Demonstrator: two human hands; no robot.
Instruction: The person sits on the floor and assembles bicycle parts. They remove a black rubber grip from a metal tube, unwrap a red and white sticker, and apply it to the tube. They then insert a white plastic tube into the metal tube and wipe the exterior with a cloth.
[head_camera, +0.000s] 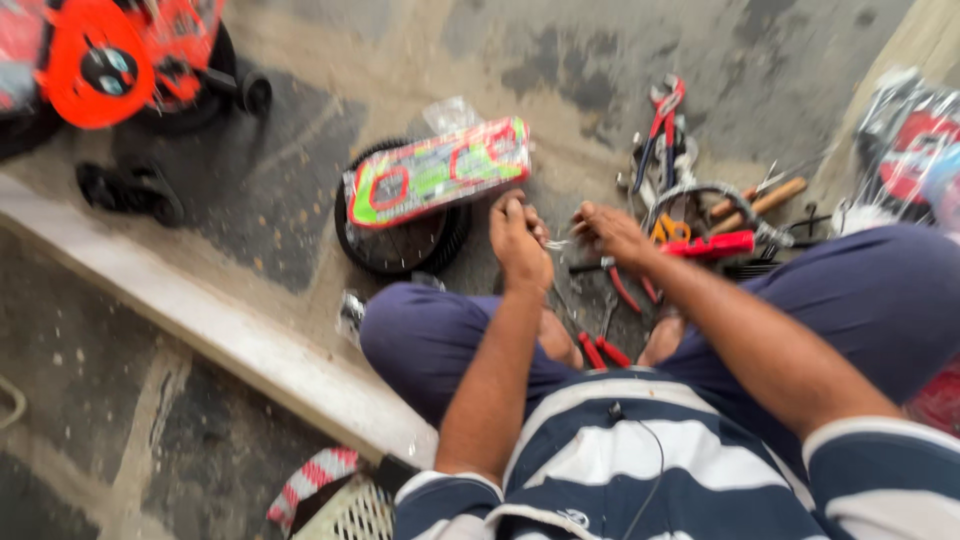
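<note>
Head view: two hands meet over the floor (600, 60), left hand (520, 245) fisted, right hand (612, 235) pinching one small metal piece (558, 243), its axis too blurred to tell. Beyond lie one black wheel (400, 245) under one wrapped green-and-red panel (437, 172), long axis tilted up rightward, and two red-handled pliers (657, 120).

Soft even daylight, heavy motion blur esp. at edges

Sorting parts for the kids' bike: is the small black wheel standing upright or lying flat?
Lying flat. The small black wheel rests on its side on the concrete floor, its round face up, with a plastic-wrapped colourful panel across it.
</note>
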